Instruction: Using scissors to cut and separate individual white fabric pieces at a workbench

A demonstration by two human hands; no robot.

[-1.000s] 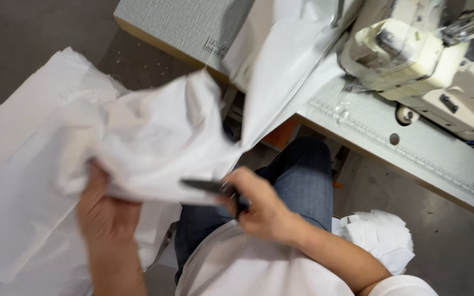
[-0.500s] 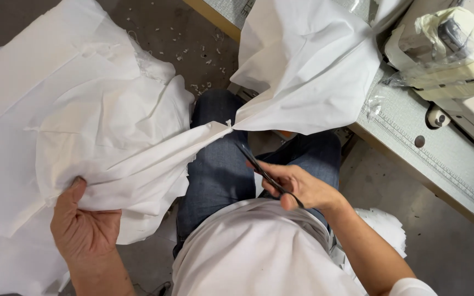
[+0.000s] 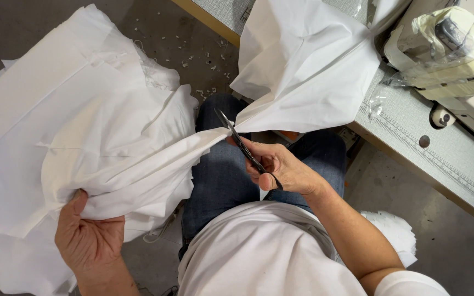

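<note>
**Scissors at a taut neck of white cloth**

A large heap of white woven cloth (image 3: 83, 126) fills the left of the scene, soft, matte and creased into broad folds, with a frayed edge near its middle. It narrows into a stretched, twisted neck over the person's lap and joins a second piece of white cloth (image 3: 308, 66), smoother and folded in flat angular planes, which hangs off the bench (image 3: 412, 137) at the far right. The bench has a pale speckled top, a wooden edge strip and a printed ruler strip along its near side. On it stands a cream sewing machine (image 3: 456, 55), rounded and partly wrapped in clear crinkled plastic. The floor (image 3: 28, 27) is dull grey concrete, dotted with small white scraps beyond the knees. The person wears blue denim jeans (image 3: 220, 175) and a white shirt (image 3: 264, 257).

The left hand (image 3: 89, 235) is at the near left, fingers closed on the bunched lower edge of the heap. The right hand (image 3: 281, 167) is closed around the handles of slim dark metal scissors (image 3: 242, 145), whose thin pointed blades meet the cloth at the taut neck. The two hands are well apart.
</note>
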